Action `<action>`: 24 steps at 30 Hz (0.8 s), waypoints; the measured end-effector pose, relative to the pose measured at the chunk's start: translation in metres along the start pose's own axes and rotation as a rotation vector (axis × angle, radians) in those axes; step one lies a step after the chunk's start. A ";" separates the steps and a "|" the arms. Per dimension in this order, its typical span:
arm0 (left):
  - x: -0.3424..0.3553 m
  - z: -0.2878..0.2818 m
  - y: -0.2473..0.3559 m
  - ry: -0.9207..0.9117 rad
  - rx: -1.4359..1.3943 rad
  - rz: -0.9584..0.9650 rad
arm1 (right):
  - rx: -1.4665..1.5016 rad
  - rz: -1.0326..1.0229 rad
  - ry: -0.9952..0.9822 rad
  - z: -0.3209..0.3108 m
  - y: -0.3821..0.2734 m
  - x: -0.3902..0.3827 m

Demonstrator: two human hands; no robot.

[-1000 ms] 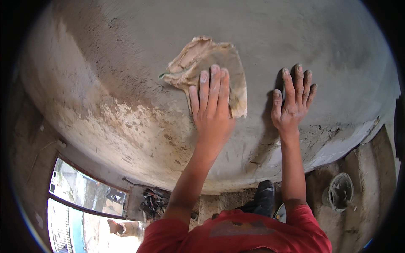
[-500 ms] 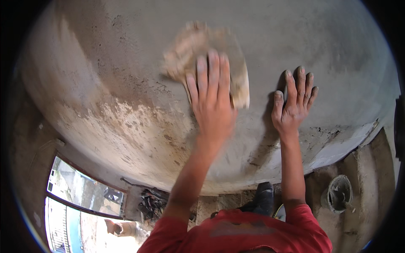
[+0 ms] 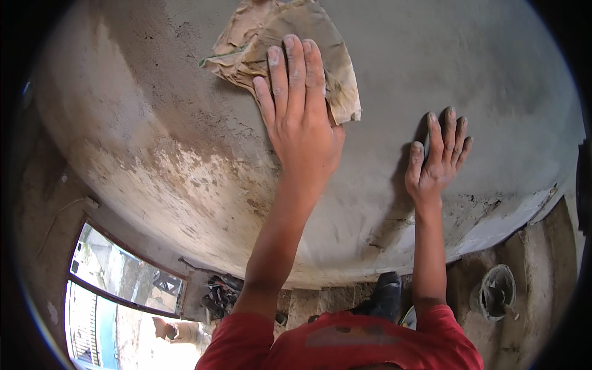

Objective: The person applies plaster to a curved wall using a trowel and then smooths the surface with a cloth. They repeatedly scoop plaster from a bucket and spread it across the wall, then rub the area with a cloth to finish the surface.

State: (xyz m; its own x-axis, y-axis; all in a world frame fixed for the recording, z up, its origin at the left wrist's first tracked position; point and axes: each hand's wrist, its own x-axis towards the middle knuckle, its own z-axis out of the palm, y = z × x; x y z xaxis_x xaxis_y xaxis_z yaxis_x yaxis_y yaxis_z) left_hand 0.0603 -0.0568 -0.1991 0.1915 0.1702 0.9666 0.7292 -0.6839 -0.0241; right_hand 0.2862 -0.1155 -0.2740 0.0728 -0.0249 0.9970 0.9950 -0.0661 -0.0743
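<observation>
My left hand [image 3: 300,117] lies flat with fingers stretched out over a crumpled tan sheet [image 3: 339,83], which looks like heavy paper and has a green strip along one edge. It presses the sheet against the grey plastered wall [image 3: 394,55]; the thumb is mostly hidden. Farther right, my right hand [image 3: 436,157] is spread open against the same wall, casting a shadow to its left. A small pale patch shows between its thumb and forefinger, too little to name. Grey dust coats the fingertips of both hands.
Rough, flaking patches [image 3: 179,176] mark the wall's lower left. A bucket [image 3: 495,295] with a handled tool in it stands on the steps [image 3: 536,271] at lower right. A window [image 3: 126,268] and a pile of dark items [image 3: 219,296] are at lower left. A dark boot [image 3: 387,295] shows below.
My left hand has slid the sheet up the wall and slightly left. My right hand has shifted a little down and to the right, staying spread.
</observation>
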 end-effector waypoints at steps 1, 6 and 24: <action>-0.002 0.003 -0.002 0.001 -0.035 0.016 | -0.009 0.006 -0.024 0.000 0.000 0.000; -0.036 0.010 0.001 -0.020 0.023 -0.030 | 0.014 0.001 -0.008 0.000 0.001 0.000; 0.010 0.010 0.004 0.014 0.113 0.029 | 0.007 0.003 0.014 -0.003 -0.001 0.001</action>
State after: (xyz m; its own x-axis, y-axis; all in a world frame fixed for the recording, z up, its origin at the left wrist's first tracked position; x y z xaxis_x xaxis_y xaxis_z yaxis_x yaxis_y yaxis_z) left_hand 0.0715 -0.0509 -0.1923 0.2053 0.1413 0.9684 0.7933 -0.6036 -0.0801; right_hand 0.2851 -0.1184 -0.2733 0.0744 -0.0388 0.9965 0.9953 -0.0591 -0.0766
